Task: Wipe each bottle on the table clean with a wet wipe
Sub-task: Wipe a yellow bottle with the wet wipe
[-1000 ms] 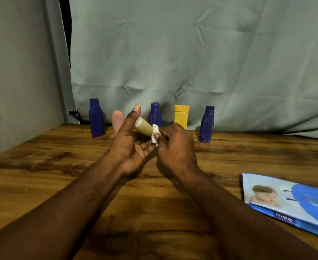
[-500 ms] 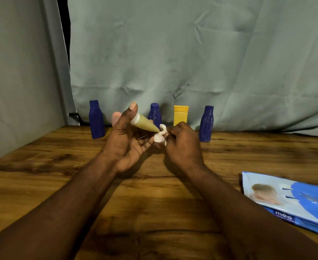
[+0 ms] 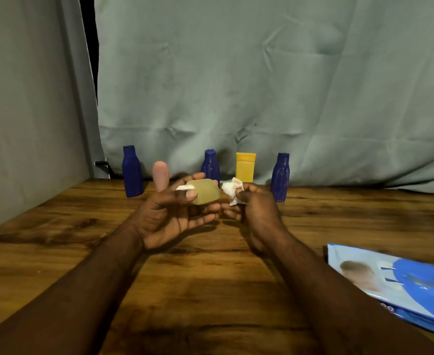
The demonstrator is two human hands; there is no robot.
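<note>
Tabletop's (image 3: 57, 226) far edge carries five upright bottles (image 3: 132, 172).

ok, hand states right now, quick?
Left hand: holds the small yellowish bottle, thumb and fingers round it.
Right hand: pinches the crumpled wipe.

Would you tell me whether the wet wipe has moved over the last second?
Yes: the wet wipe shifted right, from below the middle blue bottle toward the yellow bottle.
</note>
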